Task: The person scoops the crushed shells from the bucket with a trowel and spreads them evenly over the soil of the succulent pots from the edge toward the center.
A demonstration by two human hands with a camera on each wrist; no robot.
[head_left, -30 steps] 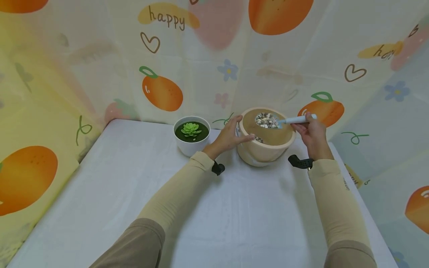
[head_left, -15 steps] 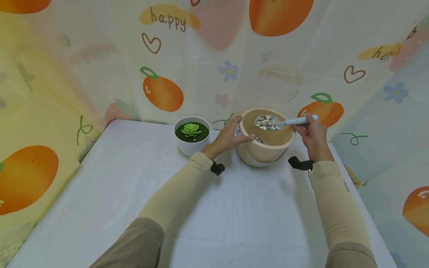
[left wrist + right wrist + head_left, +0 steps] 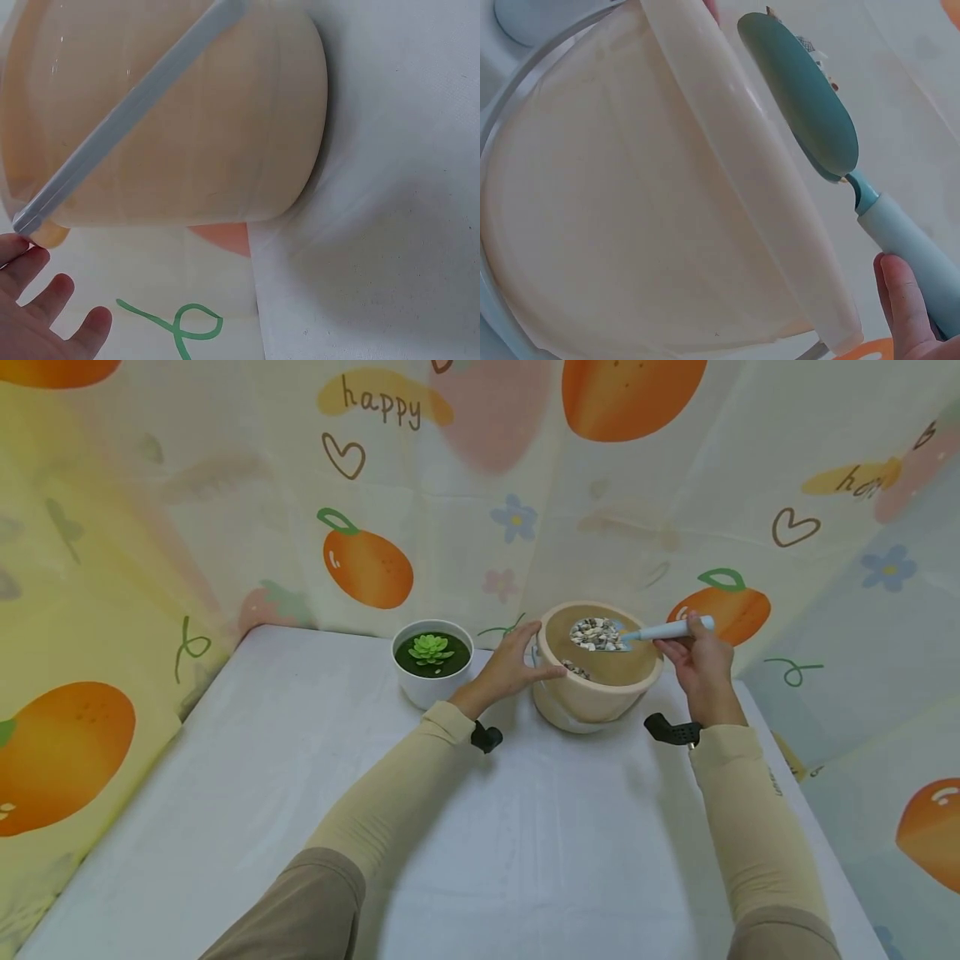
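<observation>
A cream bucket (image 3: 585, 706) stands toward the back right of the table. My left hand (image 3: 508, 668) rests against its left side, thumb at the near rim and fingers spread. In the left wrist view a fingertip touches by the end of the bucket's grey carrying handle (image 3: 127, 120). My right hand (image 3: 705, 672) grips the pale blue handle of a small trowel (image 3: 663, 631). White and grey pebbles (image 3: 596, 634) lie heaped on its blade, over the bucket's mouth. More pebbles (image 3: 576, 669) show inside, by the near rim. The right wrist view shows the blade's teal underside (image 3: 810, 105) above the rim.
A white pot (image 3: 426, 692) with a green succulent (image 3: 430, 649) stands left of the bucket, close to my left wrist. White cloth covers the table (image 3: 300, 793). A fruit-patterned curtain (image 3: 457, 543) hangs along its back and sides.
The trowel has tilted slightly over the bucket, its pebbles still on the blade. Both hands stay nearly in place, and the head view has shifted a little.
</observation>
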